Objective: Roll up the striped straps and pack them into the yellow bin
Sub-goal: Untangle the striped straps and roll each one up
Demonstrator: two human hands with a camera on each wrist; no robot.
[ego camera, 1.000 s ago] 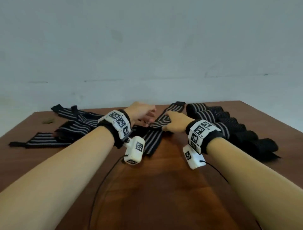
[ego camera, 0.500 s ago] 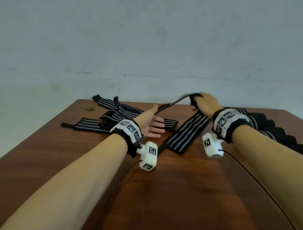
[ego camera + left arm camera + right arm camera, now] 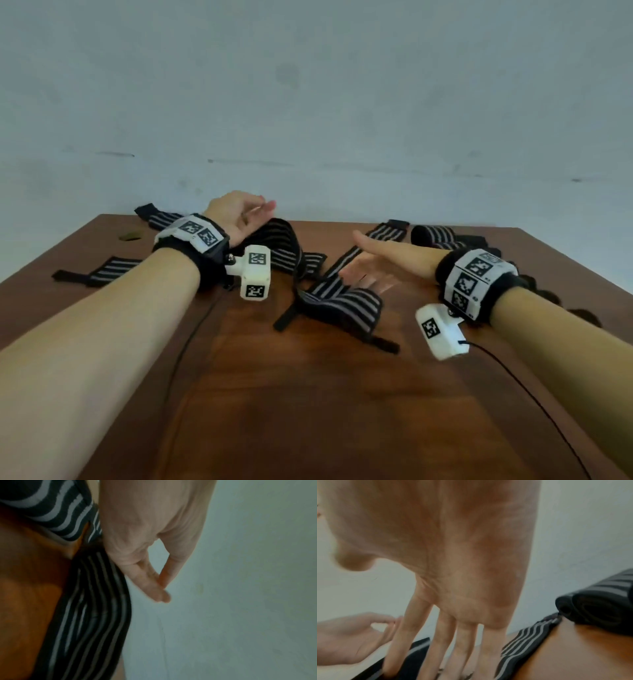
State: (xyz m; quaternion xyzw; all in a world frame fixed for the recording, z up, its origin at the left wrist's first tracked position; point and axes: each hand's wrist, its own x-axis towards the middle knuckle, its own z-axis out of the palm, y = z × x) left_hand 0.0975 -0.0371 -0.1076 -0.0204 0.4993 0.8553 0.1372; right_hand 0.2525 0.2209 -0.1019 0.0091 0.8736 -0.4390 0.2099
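Several black straps with grey stripes lie on the brown table (image 3: pixel 308 394). One strap (image 3: pixel 342 305) sits crumpled in a fold at the middle. My right hand (image 3: pixel 370 274) reaches over its far part with straight, spread fingers (image 3: pixel 450 655) that come down onto striped fabric. My left hand (image 3: pixel 239 219) is raised at the far left, its fingers (image 3: pixel 154 588) loosely curled with the thumb tip against them and nothing between. An arched strap (image 3: pixel 281 246) rises against that hand's outer edge, and the same strap (image 3: pixel 96 601) shows in the left wrist view. No yellow bin is in view.
Rolled straps (image 3: pixel 435 236) line the table's right side, one roll (image 3: pixel 599 608) close to my right hand. Flat straps lie at the far left (image 3: pixel 109 270) and far middle (image 3: pixel 387 233). The wall stands right behind the table. Wrist camera cables (image 3: pixel 513 377) trail across the near table.
My right hand let go of the strap end it held up and came down left with flat fingers. My left hand rose toward the far edge. A strap now lies crumpled mid-table.
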